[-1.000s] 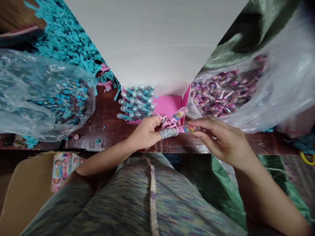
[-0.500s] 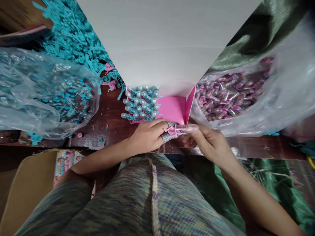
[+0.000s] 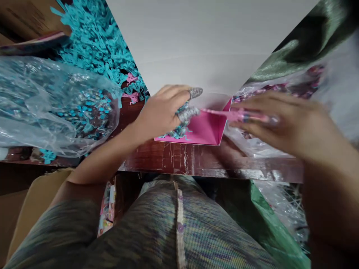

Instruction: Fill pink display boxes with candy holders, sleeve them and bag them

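Observation:
My left hand [image 3: 165, 106] reaches over the left part of a pink box [image 3: 206, 130], its grey-wrapped thumb and finger spread apart with nothing seen between them. Under it, partly hidden, are blue-based clear capsules [image 3: 179, 131] standing in the box. My right hand [image 3: 291, 121], smeared by motion, is at the box's right side. Its fingers close on a clear capsule with a pink strap [image 3: 238, 115], which lies sideways. The strap's thin end points left over the box, close to my left thumb; I cannot tell whether they touch.
A plastic bag of blue capsules [image 3: 92, 112] lies left, below a heap of blue straps [image 3: 92, 41]. On the right is a bag of pink capsules [image 3: 304, 87]. The tall white lid [image 3: 207, 45] rises behind the box. The table's front edge [image 3: 210, 172] is near my body.
My hands have moved up and apart from the table's front edge. The right hand has carried the pink-strapped capsule up and right; the left now covers the blue capsules, its fingers off the strap.

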Available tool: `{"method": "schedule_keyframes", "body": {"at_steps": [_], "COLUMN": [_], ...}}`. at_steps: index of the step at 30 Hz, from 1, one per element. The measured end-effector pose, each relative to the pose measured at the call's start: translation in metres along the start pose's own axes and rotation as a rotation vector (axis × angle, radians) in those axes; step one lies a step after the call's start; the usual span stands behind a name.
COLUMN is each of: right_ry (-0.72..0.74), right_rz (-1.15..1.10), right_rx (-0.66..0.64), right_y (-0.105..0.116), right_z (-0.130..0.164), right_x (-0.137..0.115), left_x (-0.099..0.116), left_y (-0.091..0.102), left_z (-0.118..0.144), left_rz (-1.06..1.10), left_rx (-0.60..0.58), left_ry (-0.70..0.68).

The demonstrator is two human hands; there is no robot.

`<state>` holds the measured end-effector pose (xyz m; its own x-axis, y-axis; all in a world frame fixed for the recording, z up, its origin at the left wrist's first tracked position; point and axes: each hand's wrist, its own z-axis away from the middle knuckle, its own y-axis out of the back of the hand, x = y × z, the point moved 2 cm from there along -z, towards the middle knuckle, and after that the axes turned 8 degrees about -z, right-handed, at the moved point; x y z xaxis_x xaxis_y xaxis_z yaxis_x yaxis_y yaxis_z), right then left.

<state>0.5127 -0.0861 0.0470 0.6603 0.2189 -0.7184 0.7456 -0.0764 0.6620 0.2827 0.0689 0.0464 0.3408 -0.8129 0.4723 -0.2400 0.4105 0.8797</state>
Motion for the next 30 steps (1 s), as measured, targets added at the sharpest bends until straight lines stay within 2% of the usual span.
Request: {"method": "schedule_keyframes", "body": {"at_steps": [1,4,8,10,13,15,19,22,27,30], "right_ry": [-0.035,-0.103,-0.165,-0.117,-0.043,-0.074,-0.143,-0.148,-0.356,-0.394], "right_rz": [0.104,0.385,0.522,0.467,0.286,0.208,0.135,0.151,0.571,0.628], "right_rx": [-0.013,-0.180,-0.321,-0.363,-0.260,-0.233,-0.332,-0.321,-0.329,-0.298], "right_y": [-0.005,-0.036,-0.069,-0.072,-0.062,-0.056,-0.058,-0.065,-0.072,-0.078], "right_z": [-0.010,-0.040,-0.068,-0.074,-0.076,-0.075,-0.071,-0.077,-0.090,-0.087], "right_x": [0.009,0.038,0.066,0.072,0.072,0.074,0.083,0.077,0.030,0.015], "left_x": [-0.013,-0.044,-0.058,-0.058,-0.059,-0.060,-0.062,-0.061,-0.061,-0.058], "left_y": [-0.002,-0.021,-0.042,-0.044,-0.044,-0.046,-0.050,-0.049,-0.047,-0.049], "left_z": [-0.007,-0.020,-0.014,-0.009,-0.004,-0.004,-0.005,-0.004,-0.002,-0.003], "left_rz": [-0.063,-0.122,-0.162,-0.158,-0.137,-0.122,-0.102,-0.115,-0.172,-0.199], "left_rx": [0.003,-0.073,-0.100,-0.095,-0.065,-0.046,-0.035,-0.034,-0.063,-0.078], "left_ry": [-0.039,-0.124,-0.120,-0.116,-0.096,-0.071,-0.056,-0.076,-0.097,-0.082]}}
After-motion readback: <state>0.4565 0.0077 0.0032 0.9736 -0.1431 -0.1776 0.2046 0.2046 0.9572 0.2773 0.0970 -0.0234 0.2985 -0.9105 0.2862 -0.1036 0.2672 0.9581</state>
